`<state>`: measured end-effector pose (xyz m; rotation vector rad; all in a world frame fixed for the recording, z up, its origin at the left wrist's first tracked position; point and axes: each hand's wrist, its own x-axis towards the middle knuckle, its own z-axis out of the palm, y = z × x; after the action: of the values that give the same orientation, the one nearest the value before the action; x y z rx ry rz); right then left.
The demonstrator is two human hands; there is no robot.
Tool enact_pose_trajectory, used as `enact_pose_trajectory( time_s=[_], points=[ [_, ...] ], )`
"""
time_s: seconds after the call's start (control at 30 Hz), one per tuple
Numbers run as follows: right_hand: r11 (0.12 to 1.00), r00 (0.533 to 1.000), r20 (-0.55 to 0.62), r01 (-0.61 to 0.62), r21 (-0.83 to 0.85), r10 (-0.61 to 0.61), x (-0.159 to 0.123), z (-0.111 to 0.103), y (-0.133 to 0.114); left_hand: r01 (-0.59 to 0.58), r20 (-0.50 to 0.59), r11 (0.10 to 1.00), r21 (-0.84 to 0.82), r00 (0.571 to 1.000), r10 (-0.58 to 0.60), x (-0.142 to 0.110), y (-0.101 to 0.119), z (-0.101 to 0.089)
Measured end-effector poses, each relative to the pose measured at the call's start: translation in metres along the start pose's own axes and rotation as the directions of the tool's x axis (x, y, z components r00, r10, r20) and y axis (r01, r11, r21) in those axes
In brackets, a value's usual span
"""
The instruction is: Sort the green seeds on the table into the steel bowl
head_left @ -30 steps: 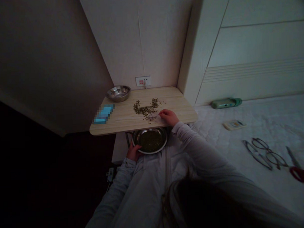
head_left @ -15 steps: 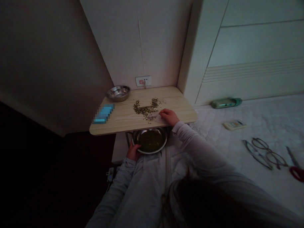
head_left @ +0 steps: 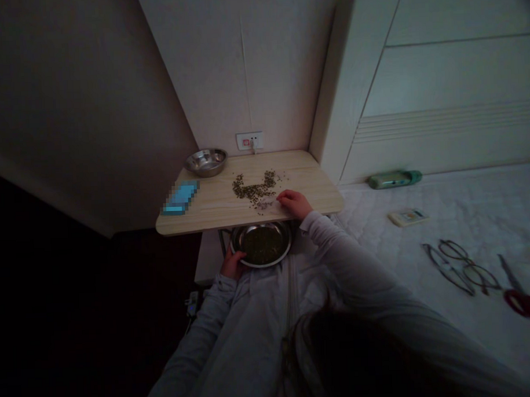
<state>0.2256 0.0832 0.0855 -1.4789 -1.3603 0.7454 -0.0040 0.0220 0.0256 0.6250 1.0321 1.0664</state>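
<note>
My left hand (head_left: 232, 264) grips the near left rim of a metal bowl (head_left: 284, 257), thumb over the edge. The bowl rests at my lap just below the front edge of the small wooden table (head_left: 205, 215) and holds a mass of small green beans (head_left: 262, 245). On the tabletop more green beans (head_left: 255, 192) lie in a loose U-shaped scatter. My right hand (head_left: 295, 203) is at their near right side, fingertips pinched on a thin see-through piece (head_left: 270, 203), perhaps plastic. Its exact kind is too blurred to tell. Several darker grains lie at its left end.
At the table's back left stands a second metal bowl (head_left: 206, 163), with a blurred-out phone (head_left: 181, 197) before it. A wall socket (head_left: 249, 141) is behind. On the white bed to the right are a green bottle (head_left: 395, 179), a remote (head_left: 408, 217), glasses (head_left: 463, 267) and red-handled scissors (head_left: 523, 299).
Almost nothing differs. Both hands stay in place; the bowl in my left hand appears very slightly shifted, and the view is a little darker.
</note>
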Motion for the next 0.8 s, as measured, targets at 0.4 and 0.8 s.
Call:
enact_pose_trajectory(
  time_s=[0.4, 0.8],
  points=[
    [0.999, 0.999, 0.016, -0.035, 0.035, 0.035, -0.0039, -0.0011, -0.0075, -0.021, 0.008, 1.000, 0.018, 1.000, 0.021, -0.0002, -0.0020, -0.0014],
    [0.999, 0.998, 0.059, -0.023, 0.032, 0.021, -0.0049, -0.0016, -0.0081, -0.013, 0.016, 1.000, 0.006, 1.000, 0.013, 0.0014, -0.0029, -0.0020]
  ],
)
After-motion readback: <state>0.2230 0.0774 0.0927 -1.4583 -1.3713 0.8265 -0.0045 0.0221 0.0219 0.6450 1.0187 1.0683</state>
